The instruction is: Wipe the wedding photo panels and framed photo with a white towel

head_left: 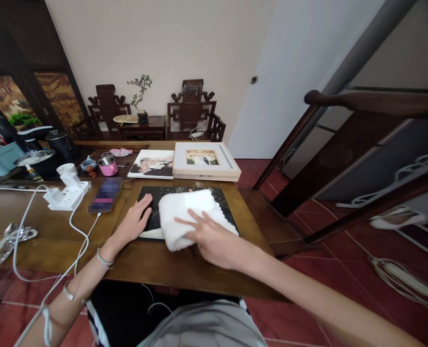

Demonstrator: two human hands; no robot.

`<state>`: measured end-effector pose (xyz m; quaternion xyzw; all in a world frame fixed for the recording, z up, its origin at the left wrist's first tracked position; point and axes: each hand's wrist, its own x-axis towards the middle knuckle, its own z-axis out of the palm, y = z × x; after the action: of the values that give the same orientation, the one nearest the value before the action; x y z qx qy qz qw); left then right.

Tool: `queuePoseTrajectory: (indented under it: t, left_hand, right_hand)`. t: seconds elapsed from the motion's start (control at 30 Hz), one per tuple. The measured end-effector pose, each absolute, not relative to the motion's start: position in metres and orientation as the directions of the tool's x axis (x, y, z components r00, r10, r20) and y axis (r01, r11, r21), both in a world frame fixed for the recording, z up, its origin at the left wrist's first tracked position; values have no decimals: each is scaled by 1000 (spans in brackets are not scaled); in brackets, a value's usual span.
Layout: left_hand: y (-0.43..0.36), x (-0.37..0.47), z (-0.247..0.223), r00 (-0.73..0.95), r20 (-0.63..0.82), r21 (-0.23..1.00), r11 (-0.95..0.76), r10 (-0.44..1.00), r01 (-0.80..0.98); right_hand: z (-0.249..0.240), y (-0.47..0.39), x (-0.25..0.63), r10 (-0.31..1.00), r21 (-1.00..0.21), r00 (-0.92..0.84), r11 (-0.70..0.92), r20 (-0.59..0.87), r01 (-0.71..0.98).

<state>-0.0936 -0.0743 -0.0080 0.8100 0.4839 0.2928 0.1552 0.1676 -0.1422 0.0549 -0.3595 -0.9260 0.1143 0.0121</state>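
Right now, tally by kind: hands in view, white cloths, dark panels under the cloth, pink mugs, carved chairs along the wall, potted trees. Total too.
Hands: 2, left hand and right hand
White cloth: 1
Dark panel: 1
Pink mug: 1
Carved chairs: 2
Potted tree: 1
Total: 8

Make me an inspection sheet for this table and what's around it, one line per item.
Surface: brown wooden table, glossy.
Work items: white fluffy cloth on a dark flat panel.
Clutter: white power strip, phone, pink mug, photo print, white-framed picture.
Grip: left hand flat on the panel's left side; right hand on the cloth, how firmly unclear.
Cables: white phone cable plugged in, dropping over the front edge; coiled white cable on the floor.
Surroundings: carved wooden chair, bonsai, red-tiled floor.
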Motion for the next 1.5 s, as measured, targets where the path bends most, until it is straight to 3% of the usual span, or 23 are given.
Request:
queuePoseTrajectory:
  t: [0.17, 0.47, 0.9, 1.23, 1.37, 1.5]
  left_hand:
    - [-73, -94, -8, 382, 335, 491, -506, 861, 710]
    - [-70, -97, -11, 349, 383, 460, -504, 855, 731]
    - [-73, -95, -8, 340, 393, 510, -511, 854, 692]
    - [-74, -94, -6, 334, 385, 507, -499, 861, 702]
    - [-74, -94, -6, 337, 389, 511, -506, 857, 695]
    - [-74, -94, -5, 336, 398, 514, -511, 854, 689]
  right_hand:
    - [63, -82, 149, 748, -280, -664, 638, 6, 717]
    - [70, -34, 71, 732, -274, -679, 666, 59, 694]
    - [45, -68, 235, 847, -181, -528, 530, 61, 829]
    - [35, -199, 225, 746, -173, -666, 654, -19, 737]
    - [40, -180, 225, 739, -181, -673, 658, -31, 731]
    - [41, -119, 230, 759, -194, -649, 645, 47, 739]
